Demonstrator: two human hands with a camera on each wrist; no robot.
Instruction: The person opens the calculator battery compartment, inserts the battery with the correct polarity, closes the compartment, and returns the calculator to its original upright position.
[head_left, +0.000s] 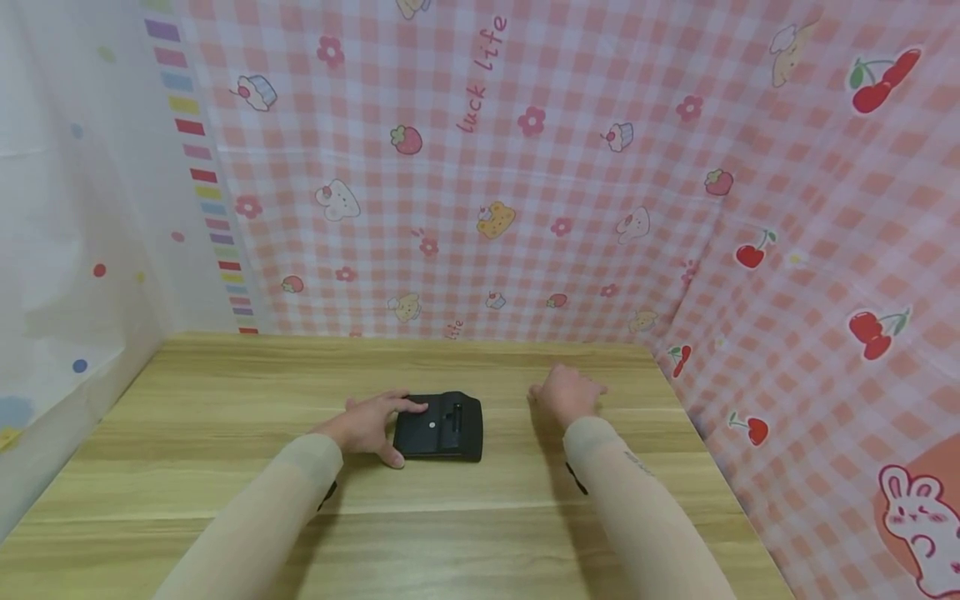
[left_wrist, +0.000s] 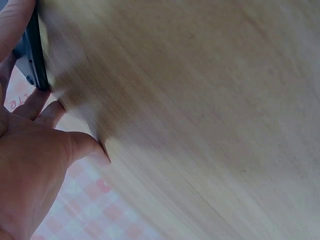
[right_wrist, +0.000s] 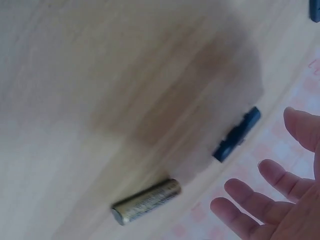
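pink checked cloth [head_left: 525, 175] hangs behind and at right; white cloth [head_left: 67, 208] at left; wood-grain tabletop [head_left: 450, 542] below

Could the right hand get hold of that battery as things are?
Most likely yes: the right hand looks empty and open near the battery, and nothing seems to block the way between them.

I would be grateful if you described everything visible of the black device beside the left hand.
The black device is a low, roughly rectangular block that looks like plastic. Toward its right end is a narrow, dark slot; a small pale round mark sits left of that. It lies on the wooden table, between the two hands but nearer the left. The left hand holds its left end, thumb at the near corner, one finger over the top. Its underside is hidden.
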